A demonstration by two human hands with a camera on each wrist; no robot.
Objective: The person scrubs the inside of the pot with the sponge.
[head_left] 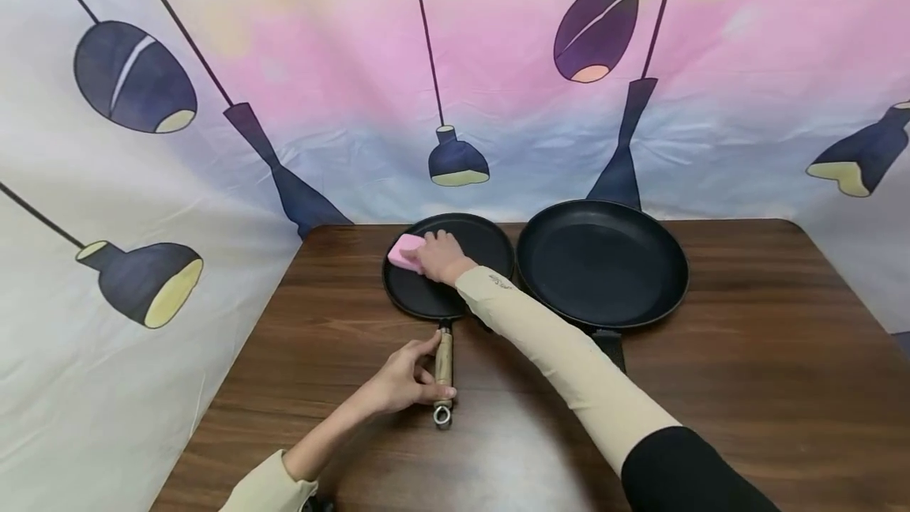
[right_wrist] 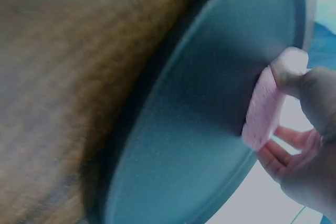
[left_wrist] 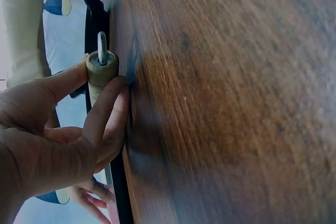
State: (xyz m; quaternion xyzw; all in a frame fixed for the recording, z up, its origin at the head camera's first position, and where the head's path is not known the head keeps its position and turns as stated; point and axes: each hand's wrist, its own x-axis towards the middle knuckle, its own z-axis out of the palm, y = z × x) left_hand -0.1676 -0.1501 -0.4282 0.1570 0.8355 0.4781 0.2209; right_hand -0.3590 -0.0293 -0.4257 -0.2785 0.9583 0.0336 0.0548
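Observation:
A flat black pan (head_left: 419, 297) with a light wooden handle (head_left: 444, 362) lies on the table, its handle toward me. My left hand (head_left: 401, 378) grips that handle between thumb and fingers, close to the metal hanging ring (head_left: 442, 416). In the left wrist view, the fingers wrap the handle's end just above the wood. My right hand (head_left: 444, 257) reaches across and holds a pink sponge (head_left: 405, 251) against the pan's surface near its left rim. The right wrist view shows the sponge (right_wrist: 265, 111) pinched between thumb and fingers, its lower face on the black surface.
A larger black frying pan (head_left: 600, 263) stands right beside the flat pan, its dark handle (head_left: 610, 348) partly under my right forearm. Both sit near the back edge of the brown wooden table (head_left: 753, 385). Behind hangs a cloth printed with lamps (head_left: 355, 77).

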